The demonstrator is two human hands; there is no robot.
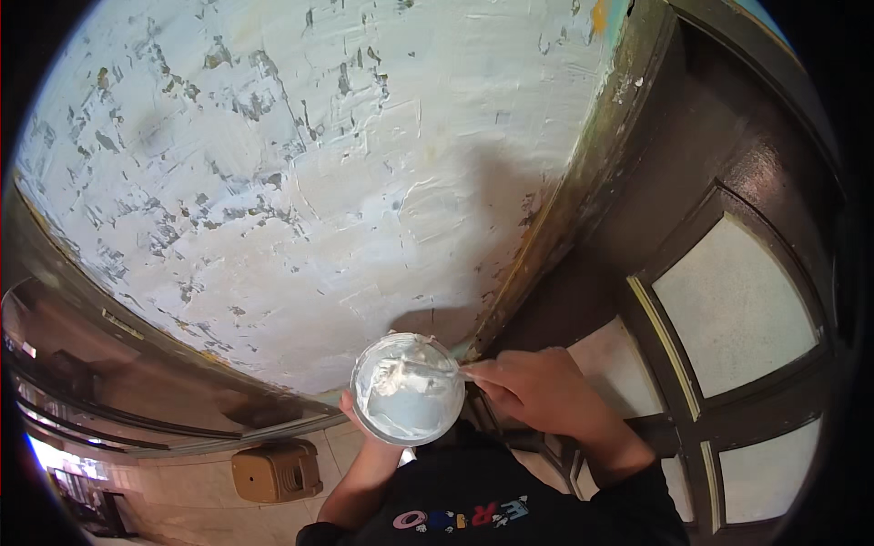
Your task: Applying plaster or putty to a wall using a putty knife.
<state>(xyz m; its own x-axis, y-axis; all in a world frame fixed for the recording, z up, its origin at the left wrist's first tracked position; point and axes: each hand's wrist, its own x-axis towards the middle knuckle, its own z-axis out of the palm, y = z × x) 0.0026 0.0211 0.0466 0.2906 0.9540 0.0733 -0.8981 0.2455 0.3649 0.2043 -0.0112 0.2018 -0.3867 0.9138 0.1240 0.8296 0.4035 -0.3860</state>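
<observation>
A round tub (414,414) coated inside with white putty (390,375) is in front of my chest. My left hand (351,409) supports it from the left and below; only a thumb or finger shows at its side, and the rest is hidden behind the tub. From the right, my right hand (537,387) pinches a thin tool that looks like a putty knife (437,370). Its smeared end lies inside the tub, against the putty. Just beyond the tub rises a wall (437,209), patchily covered in white putty with grey bare spots toward the left.
A dark door (628,264) with pale panels stands at the right, beside a worn wooden frame (583,173). On the tiled floor (191,482) at lower left sits a brown plastic stool (276,471). Glossy dark panelling (118,364) runs along the left.
</observation>
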